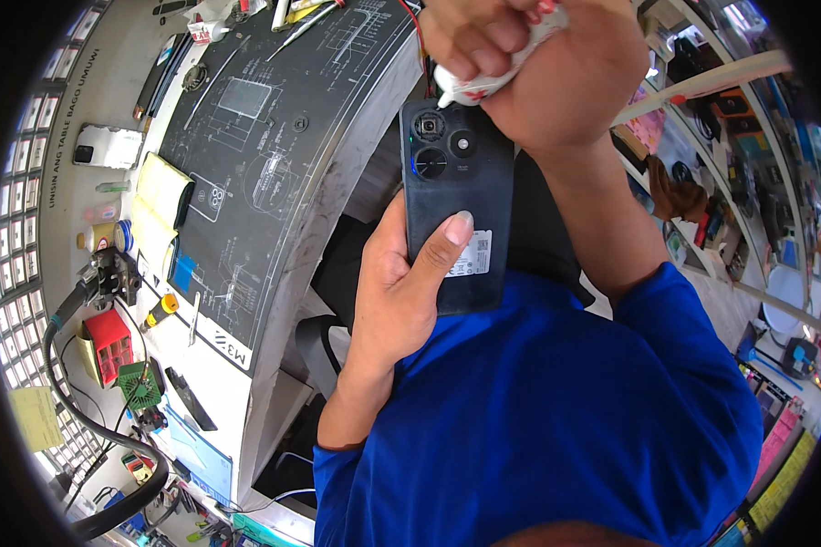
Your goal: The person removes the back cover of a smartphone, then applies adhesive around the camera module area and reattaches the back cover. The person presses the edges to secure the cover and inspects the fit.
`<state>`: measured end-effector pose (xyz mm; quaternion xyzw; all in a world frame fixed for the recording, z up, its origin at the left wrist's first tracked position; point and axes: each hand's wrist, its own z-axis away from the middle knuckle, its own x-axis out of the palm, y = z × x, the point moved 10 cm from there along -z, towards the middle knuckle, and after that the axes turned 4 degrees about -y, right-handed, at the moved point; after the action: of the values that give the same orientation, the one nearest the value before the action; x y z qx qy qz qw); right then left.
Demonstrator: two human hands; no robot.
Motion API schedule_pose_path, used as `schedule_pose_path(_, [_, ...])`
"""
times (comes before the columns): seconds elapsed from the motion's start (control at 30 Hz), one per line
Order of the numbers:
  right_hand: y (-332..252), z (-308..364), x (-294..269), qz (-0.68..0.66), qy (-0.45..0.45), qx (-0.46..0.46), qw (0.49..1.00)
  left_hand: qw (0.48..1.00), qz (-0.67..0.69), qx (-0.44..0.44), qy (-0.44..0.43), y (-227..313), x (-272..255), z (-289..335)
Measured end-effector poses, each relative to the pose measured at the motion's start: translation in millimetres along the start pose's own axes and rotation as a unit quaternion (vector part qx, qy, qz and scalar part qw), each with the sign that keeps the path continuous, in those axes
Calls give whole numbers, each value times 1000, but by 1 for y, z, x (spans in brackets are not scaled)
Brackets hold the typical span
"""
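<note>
My left hand (400, 284) is closed around the lower half of a dark smartphone (461, 205), its thumb lying across the back beside a white label (477, 252). The phone is held back side up, above my lap. Three round camera rings show at its upper end; the top ring (429, 126) looks uncovered around its lens. My right hand (566, 87) grips a small white squeeze tube (497, 77) with red marks. The tube's narrow nozzle points down at the rim of that top ring. Whether it touches, I cannot tell.
To the left stands a workbench with a dark printed mat (274, 137). Along its edge lie a yellow-handled screwdriver (161, 311), a red box (109, 342), a yellow notepad (162, 196) and another phone (107, 146). Cluttered shelves (716, 173) stand on the right.
</note>
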<state>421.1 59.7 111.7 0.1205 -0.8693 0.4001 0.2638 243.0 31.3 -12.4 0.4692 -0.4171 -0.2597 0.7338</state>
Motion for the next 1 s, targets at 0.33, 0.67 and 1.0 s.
schedule_pose_path(0.33, [8, 0, 19, 86, 9, 50, 995, 1000, 16, 4, 3, 1, -1, 0])
schedule_pose_path(0.67, [-69, 7, -31, 18, 23, -44, 999, 995, 35, 16, 94, 6, -59, 12])
schedule_pose_path(1.0, [133, -30, 9, 716, -343, 128, 594, 968, 17, 109, 225, 44, -146, 52])
